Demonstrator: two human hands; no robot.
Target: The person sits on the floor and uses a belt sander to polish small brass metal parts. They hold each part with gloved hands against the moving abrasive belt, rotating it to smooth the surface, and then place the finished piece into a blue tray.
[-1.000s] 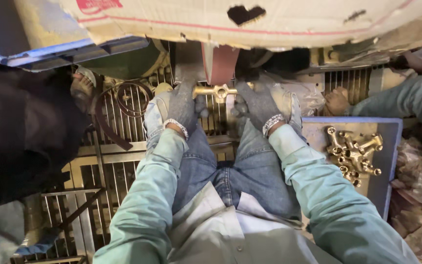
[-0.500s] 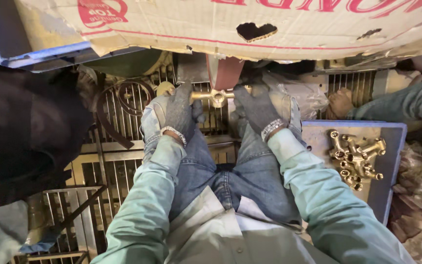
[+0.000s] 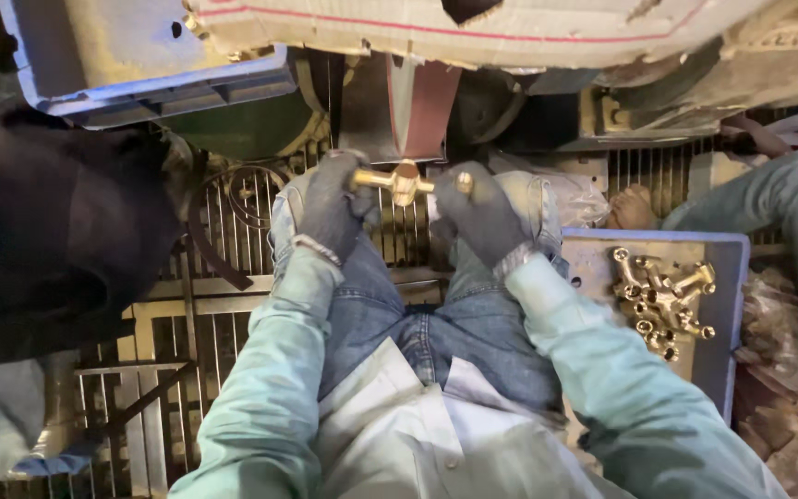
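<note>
Brass fitting [image 3: 403,183]: cross-shaped part with a long horizontal stem, held up between the knees, its middle right at the lower end of the reddish-brown abrasive belt [image 3: 415,103]; whether it touches the belt I cannot tell.
Left hand [image 3: 332,205]: in a dark grey work glove, fingers curled shut around the left end of the fitting's stem.
Right hand [image 3: 475,214]: gloved the same way, fingers closed on the right end, near the small round brass tip.
Belt and machine: the belt runs downward out of a dark housing, under a sheet of worn cardboard [image 3: 510,28] that covers the top.
Progress, as I judge it: one piece is in hand at the belt; the heap beside the person looks like many more of the same kind, though I cannot tell which of them are finished and which are still waiting.
Blue tray [image 3: 730,305]: on the person's right, holding a pile of brass fittings [image 3: 662,298].
Floor: metal grating [image 3: 233,314] beneath the denim-clad legs, with a dark loop of strap lying on it to the left.
Another person: a bare foot [image 3: 633,209] and a pale sleeve at the right edge.
</note>
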